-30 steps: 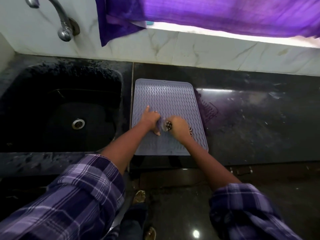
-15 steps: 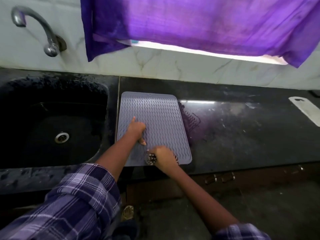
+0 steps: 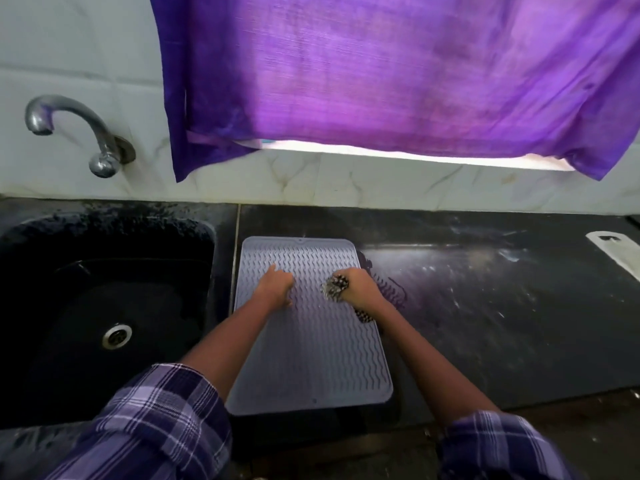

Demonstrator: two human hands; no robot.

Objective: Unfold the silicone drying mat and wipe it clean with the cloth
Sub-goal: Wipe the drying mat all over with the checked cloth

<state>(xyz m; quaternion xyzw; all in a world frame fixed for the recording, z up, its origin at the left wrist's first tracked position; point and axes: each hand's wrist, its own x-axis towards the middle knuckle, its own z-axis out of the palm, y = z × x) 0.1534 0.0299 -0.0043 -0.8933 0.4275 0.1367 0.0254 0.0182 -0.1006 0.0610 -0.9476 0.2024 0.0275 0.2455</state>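
Note:
The grey silicone drying mat (image 3: pixel 311 368) lies fully unfolded and flat on the black counter, just right of the sink, its wavy ribs facing up. My left hand (image 3: pixel 275 287) presses down on the mat's upper left part, fingers curled with one finger pointing forward. My right hand (image 3: pixel 360 289) is on the mat's upper right part, closed around a bunched black-and-white patterned cloth (image 3: pixel 335 287). A bit of the cloth also pokes out under my wrist.
A black sink (image 3: pixel 104 306) with a metal drain lies left of the mat, a curved tap (image 3: pixel 86 133) above it. A purple curtain (image 3: pixel 381 81) hangs over the window. A white flat object (image 3: pixel 616 252) lies on the counter (image 3: pixel 502 323) at far right.
My right hand with the cloth has moved from the mat's near edge up to its far right part. My left hand stays pressed on the mat. The camera has tilted up.

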